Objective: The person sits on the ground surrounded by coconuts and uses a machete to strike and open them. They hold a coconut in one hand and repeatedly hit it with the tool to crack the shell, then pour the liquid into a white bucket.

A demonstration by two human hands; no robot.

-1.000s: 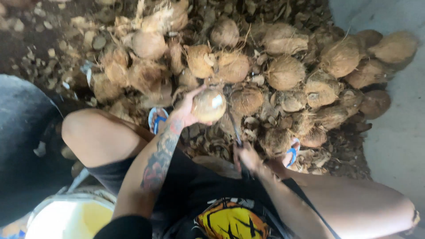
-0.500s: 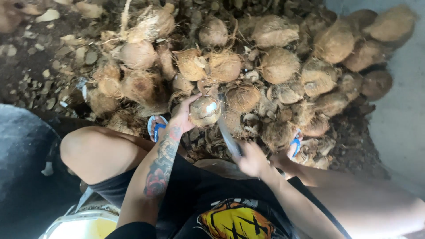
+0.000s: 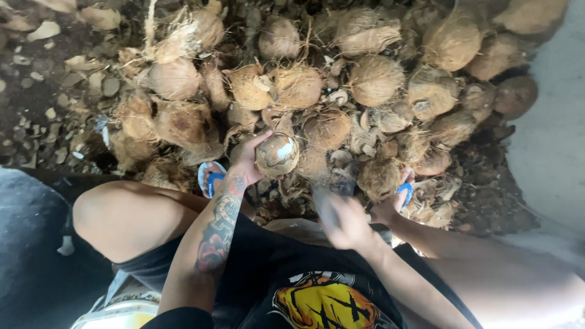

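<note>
My left hand [image 3: 248, 159] holds a partly peeled coconut [image 3: 276, 155], brown with pale patches, just in front of my knees. My right hand [image 3: 346, 220] is blurred with motion and grips the handle of a knife [image 3: 329, 206], whose blade points up towards the held coconut. A large pile of husked brown coconuts [image 3: 372, 79] fills the ground ahead of both hands. My left forearm is tattooed.
Bits of shell and husk [image 3: 49, 36] litter the dark soil on the left. A pale concrete floor [image 3: 548, 146] runs along the right. My feet wear blue flip-flops [image 3: 209, 179] against the pile. A white and yellow container [image 3: 122, 314] sits at the bottom left.
My left hand has kept the coconut in about the same place. My right hand with the knife has swung down and back from the coconut, now blurred.
</note>
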